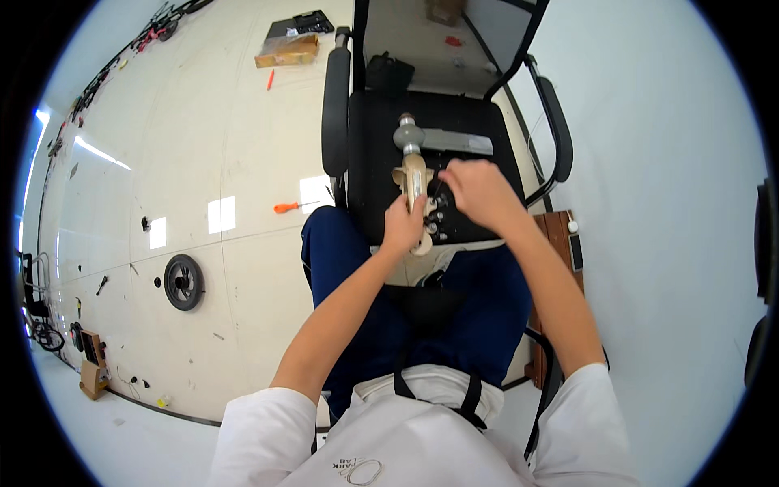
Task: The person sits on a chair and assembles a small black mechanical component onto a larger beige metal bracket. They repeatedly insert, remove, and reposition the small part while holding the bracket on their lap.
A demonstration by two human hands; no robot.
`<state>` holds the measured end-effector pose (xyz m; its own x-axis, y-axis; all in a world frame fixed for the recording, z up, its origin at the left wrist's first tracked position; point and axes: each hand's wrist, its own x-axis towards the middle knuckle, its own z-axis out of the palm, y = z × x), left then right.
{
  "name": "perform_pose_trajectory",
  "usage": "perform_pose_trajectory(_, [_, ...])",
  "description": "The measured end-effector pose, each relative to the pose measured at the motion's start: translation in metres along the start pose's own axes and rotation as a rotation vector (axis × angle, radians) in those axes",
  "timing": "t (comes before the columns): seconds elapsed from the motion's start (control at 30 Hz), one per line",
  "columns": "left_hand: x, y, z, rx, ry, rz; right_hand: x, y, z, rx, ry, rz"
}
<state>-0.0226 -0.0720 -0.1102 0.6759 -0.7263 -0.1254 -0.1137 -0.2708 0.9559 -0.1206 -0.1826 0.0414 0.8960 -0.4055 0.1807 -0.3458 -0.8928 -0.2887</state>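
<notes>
The left hand [403,225] is closed around the lower part of a beige, tube-shaped part [415,185] that lies lengthwise on the black seat of an office chair [381,174] in front of the person. The fingers wrap the part from its left side, with the thumb on top. The right hand [479,193] sits just beside it, on the right, fingers curled downward with the tips pinched together over the part's side; what they pinch is too small to tell, so whether this hand grips anything cannot be told.

Beyond both hands, at the far end of the beige part, a grey knob-like head [408,134] joins a flat grey bar [458,142] that runs to the right across the seat. Just below the right hand, a few small dark pieces [436,219] lie on the seat near the part's near end.

Well to the left of the left hand, on the pale floor [203,162], lie an orange-handled screwdriver [288,208] and, nearer the person, 1 black wheel [183,282]. Far beyond the hands, a cardboard box [286,50] rests on the floor.
</notes>
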Motion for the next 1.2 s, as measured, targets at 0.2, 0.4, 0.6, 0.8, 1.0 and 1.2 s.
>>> perform_pose_trajectory(0.2, [-0.006, -0.004, -0.015, -0.223, -0.116, -0.272, -0.004, -0.011, -0.056, 0.326, 0.2, 0.283])
perform_pose_trajectory(0.4, [-0.025, 0.009, -0.023, -0.305, -0.312, -0.47, -0.065, -0.02, -0.032, 0.4, 0.064, 0.375])
perform_pose_trajectory(0.6, [-0.034, 0.011, -0.022, -0.568, -0.305, -0.567, -0.074, -0.018, -0.013, 0.403, 0.104, 0.401])
perform_pose_trajectory(0.8, [-0.042, 0.009, -0.013, -0.658, -0.254, -0.624, -0.08, -0.022, -0.009, 0.346, 0.141, 0.397])
perform_pose_trajectory(1.0, [-0.042, 0.016, -0.013, -0.626, -0.269, -0.694, -0.083, -0.014, -0.012, 0.337, 0.129, 0.375])
perform_pose_trajectory(1.2, [-0.043, 0.017, -0.014, -0.657, -0.264, -0.69, -0.082, -0.023, -0.019, 0.344, 0.113, 0.396])
